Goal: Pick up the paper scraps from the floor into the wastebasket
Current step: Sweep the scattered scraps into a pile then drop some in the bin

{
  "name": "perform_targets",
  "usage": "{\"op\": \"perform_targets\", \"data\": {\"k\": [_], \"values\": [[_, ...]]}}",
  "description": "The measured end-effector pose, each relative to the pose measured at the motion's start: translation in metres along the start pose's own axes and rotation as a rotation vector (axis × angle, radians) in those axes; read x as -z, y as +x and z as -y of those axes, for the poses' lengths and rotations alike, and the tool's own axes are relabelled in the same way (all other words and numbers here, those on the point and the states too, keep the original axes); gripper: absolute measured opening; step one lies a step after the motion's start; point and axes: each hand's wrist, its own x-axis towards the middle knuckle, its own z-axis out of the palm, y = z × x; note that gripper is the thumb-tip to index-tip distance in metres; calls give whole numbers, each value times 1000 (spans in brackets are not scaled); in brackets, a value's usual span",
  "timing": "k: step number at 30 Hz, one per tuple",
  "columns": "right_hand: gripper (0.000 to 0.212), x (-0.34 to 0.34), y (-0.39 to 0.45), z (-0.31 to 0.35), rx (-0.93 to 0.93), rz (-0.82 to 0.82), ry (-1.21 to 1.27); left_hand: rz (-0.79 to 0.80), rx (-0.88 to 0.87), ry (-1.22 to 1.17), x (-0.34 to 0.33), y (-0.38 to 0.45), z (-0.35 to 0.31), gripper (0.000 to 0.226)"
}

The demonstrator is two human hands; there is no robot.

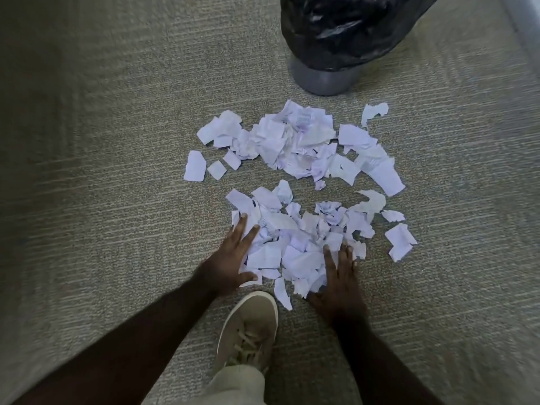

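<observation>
Gathering step in hand, by the look of it: left hand (233, 258) at lower centre-left, flat on the carpet (102, 171), fingers (239, 226) splayed and released, grasping nothing, tips resting on the left edge of the near pile of paper scraps (292, 244); right hand (340, 276) at lower centre-right, likewise spread and unclenched, fingertips on the pile's right edge. Near pile between the two hands, above the shoe (251, 325); second pile (295, 141) higher at centre, untouched, just below the wastebasket (324, 80) with black liner at upper right. Next move likely calls for pressing palms inward, clamping the heap, lifting toward upper right without shedding.
</observation>
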Motion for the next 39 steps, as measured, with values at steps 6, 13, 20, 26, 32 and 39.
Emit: {"op": "perform_targets", "data": {"k": [6, 13, 20, 26, 32, 39], "values": [[102, -1, 24, 23, 25, -7, 48, -18, 38, 30, -3, 13, -8, 102], [86, 12, 50, 52, 49, -66, 101, -83, 113, 35, 1, 37, -36, 83], [91, 19, -2, 21, 266, -231, -117, -71, 141, 11, 8, 42, -33, 75], [99, -4, -18, 18, 302, -23, -297, -77, 143, 14, 12, 41, -36, 72], [102, -1, 7, 41, 92, -14, -267, -74, 147, -14, 14, 39, -37, 72], [93, 6, 50, 50, -67, -64, -180, -85, 148, -72, 16, 49, -38, 74]]}}
